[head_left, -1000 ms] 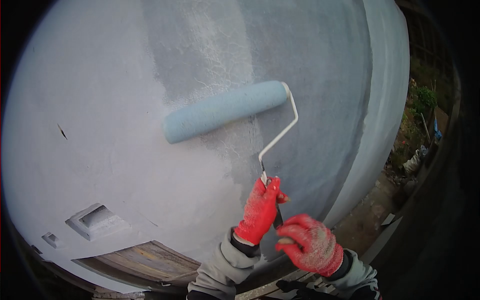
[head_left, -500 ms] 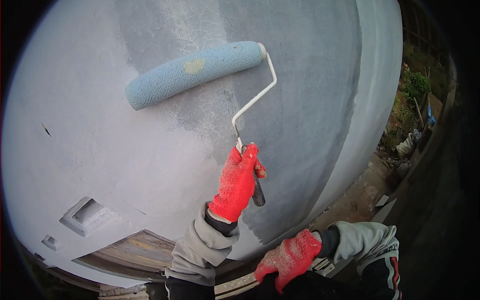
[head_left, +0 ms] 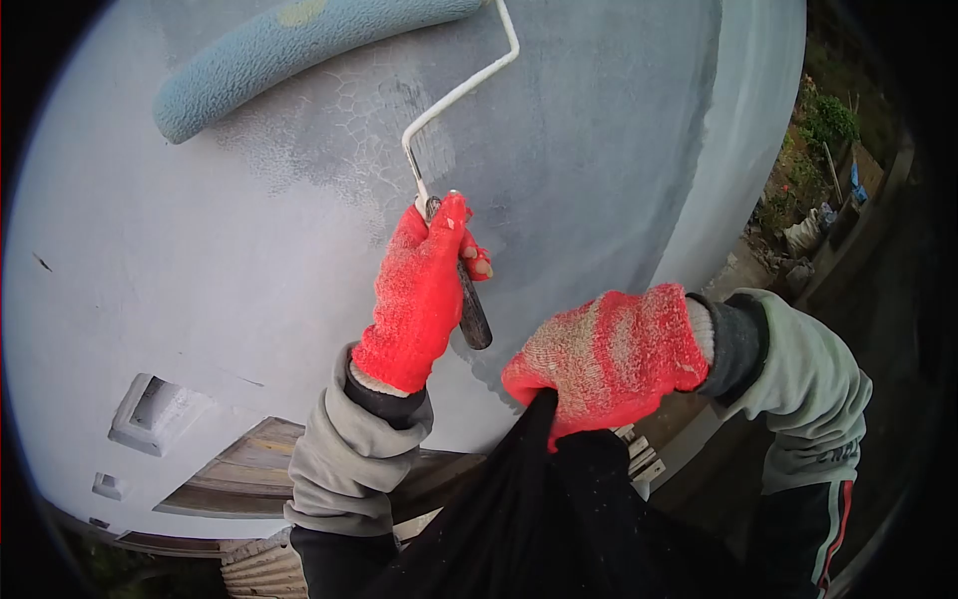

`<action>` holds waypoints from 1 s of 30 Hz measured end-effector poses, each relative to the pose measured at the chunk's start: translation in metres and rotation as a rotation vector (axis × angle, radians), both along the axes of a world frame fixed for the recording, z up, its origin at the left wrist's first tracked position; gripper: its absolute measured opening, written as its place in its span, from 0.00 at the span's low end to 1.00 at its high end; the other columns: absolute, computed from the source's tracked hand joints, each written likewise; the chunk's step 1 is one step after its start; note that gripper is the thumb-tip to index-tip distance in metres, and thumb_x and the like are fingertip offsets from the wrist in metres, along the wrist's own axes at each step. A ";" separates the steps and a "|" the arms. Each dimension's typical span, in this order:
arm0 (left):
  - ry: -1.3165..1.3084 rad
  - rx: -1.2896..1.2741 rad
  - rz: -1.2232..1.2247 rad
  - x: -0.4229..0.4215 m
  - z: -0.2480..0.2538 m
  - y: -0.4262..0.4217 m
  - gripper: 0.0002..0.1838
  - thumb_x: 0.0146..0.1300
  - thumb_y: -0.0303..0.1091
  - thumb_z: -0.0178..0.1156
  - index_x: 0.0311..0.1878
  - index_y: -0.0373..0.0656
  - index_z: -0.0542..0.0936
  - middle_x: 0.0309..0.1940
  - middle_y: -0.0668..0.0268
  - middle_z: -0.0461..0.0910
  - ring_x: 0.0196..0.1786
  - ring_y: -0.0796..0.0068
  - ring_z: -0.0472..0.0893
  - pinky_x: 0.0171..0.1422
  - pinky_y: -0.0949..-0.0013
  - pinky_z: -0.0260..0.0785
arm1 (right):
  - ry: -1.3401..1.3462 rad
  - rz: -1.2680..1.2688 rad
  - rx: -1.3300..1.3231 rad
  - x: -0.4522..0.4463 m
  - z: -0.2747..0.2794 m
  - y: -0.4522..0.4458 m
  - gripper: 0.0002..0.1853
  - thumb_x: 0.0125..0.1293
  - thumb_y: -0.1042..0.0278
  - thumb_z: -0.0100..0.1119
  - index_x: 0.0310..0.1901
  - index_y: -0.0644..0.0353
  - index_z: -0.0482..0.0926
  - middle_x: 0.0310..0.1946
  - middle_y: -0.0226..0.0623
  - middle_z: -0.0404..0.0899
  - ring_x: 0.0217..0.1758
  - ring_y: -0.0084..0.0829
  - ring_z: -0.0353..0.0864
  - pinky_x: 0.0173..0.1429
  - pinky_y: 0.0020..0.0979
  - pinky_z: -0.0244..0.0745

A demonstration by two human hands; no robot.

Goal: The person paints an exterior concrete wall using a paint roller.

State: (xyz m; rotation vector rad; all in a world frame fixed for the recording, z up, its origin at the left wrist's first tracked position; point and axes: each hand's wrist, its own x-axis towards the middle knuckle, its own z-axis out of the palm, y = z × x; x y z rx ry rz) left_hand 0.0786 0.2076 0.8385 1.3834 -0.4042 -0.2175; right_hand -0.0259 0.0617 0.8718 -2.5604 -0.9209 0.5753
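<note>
My left hand [head_left: 411,304], in a red glove with bare fingertips, is closed round the dark handle of a paint roller [head_left: 319,52]. The roller's long light-blue sleeve lies across the upper wall, joined to the handle by a bent white wire frame. Part of the sleeve is cut off by the top edge of the view. In a red glove worn pale, my right hand [head_left: 614,357] grips black fabric [head_left: 524,499] in front of my body and draws it up into a peak. The wall [head_left: 249,240] shows pale paint at left and darker grey at right.
Below left are a small recessed opening [head_left: 160,409] and a wooden-framed window [head_left: 239,474]. Right of the wall lies ground with a green plant [head_left: 830,122] and a whitish sack [head_left: 803,235]. A ledge [head_left: 644,464] juts out below my right hand.
The roller and my left hand have shifted up and left in view. My right hand has risen from low in front of me, pulling the black fabric up with it.
</note>
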 end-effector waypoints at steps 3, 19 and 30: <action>-0.001 0.029 0.018 0.003 0.000 0.000 0.16 0.73 0.44 0.49 0.44 0.38 0.72 0.25 0.69 0.69 0.27 0.76 0.73 0.35 0.69 0.69 | -0.205 0.001 0.076 -0.003 -0.027 -0.004 0.17 0.56 0.57 0.63 0.42 0.59 0.76 0.39 0.39 0.78 0.42 0.45 0.81 0.41 0.44 0.76; -0.052 0.098 0.052 0.006 0.014 0.004 0.16 0.71 0.43 0.52 0.45 0.37 0.72 0.24 0.69 0.69 0.27 0.78 0.73 0.35 0.71 0.68 | -1.357 -0.136 -0.329 -0.029 -0.041 0.007 0.12 0.52 0.69 0.55 0.38 0.64 0.76 0.29 0.43 0.72 0.32 0.43 0.77 0.37 0.40 0.74; -0.054 0.119 0.052 0.006 0.016 0.008 0.17 0.73 0.44 0.49 0.45 0.37 0.72 0.25 0.68 0.69 0.26 0.76 0.73 0.35 0.70 0.70 | -0.195 -0.253 0.453 -0.037 -0.073 0.002 0.22 0.61 0.62 0.56 0.56 0.61 0.72 0.41 0.45 0.80 0.44 0.44 0.81 0.42 0.41 0.77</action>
